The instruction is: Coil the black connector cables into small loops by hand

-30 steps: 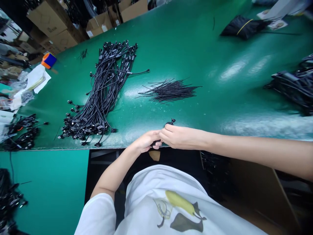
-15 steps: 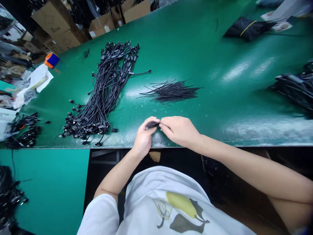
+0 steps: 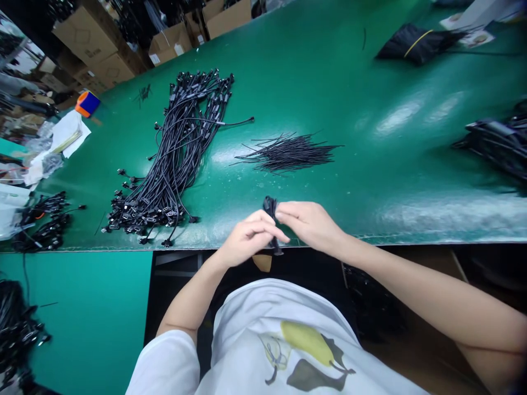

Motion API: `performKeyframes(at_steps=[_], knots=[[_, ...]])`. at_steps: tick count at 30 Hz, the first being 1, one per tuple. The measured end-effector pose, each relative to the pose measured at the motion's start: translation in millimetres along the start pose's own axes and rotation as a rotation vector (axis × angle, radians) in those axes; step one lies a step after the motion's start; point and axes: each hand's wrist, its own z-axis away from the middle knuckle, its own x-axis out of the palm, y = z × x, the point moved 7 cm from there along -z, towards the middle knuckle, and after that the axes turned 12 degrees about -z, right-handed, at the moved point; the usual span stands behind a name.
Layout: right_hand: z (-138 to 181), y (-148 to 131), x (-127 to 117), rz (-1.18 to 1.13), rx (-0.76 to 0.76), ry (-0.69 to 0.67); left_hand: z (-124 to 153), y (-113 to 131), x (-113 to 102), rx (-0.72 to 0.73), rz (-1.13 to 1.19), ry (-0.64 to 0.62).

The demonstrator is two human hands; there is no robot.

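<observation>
- Far L: 1 dark cable heap (image 3: pixel 16 321) on a green surface (image 3: pixel 94 312), this side of the bench (image 3: pixel 382 170) front edge; 1 smaller cable clump (image 3: pixel 43 225) on the bench nr that edge, pcs tangled, can't count.
- Above that: white papers (image 3: pixel 74 133) w/ clear plastic (image 3: pixel 50 164) alongside, then 1 orange-and-blue item (image 3: pixel 87 104).
- L of ctr: 1 big pile of blk cables (image 3: pixel 173 153), strands mostly lengthwise, plugs massed at both ends, too many to count; 1 cable pokes out R.
- L hand (image 3: pixel 249 238): fingers closed round the coiled cable (image 3: pixel 270 207), 1 finger stretched across its lower part, right at bench's front edge in view.
- Ctr: just 1 such coil, blk, bunched narrow, roughly upright in view, bit blurred; sits btwn the hands, lower end crossing the front-edge line.
- Beyond it: 1 pile of thin blk ties (image 3: pixel 290 153), ends splayed, uncountable; strip of bench btwn pile & hands.
- R hand (image 3: pixel 307 222): thumb + fingertips together at coil's R side; can't tell if pinching coil or a tie.
- R: wide green stretch of bench for moving, w/ 1 yellow-banded bundle (image 3: pixel 411 46) up top, 1 blk bundle (image 3: pixel 500 145) cut by frame.
</observation>
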Motion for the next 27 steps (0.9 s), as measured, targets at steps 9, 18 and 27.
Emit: performKeyframes(at_steps=[9,18,27], knots=[[-2,-4,-7,0.002,-0.070,0.104,-3,-45,9,-0.212,0.140,0.131],[7,-23,7,0.793,-0.372,0.518,-12,-35,23,-0.264,0.651,0.222],[5,17,18,0.826,-0.416,0.536,-9,-43,32,-0.166,0.464,0.079]])
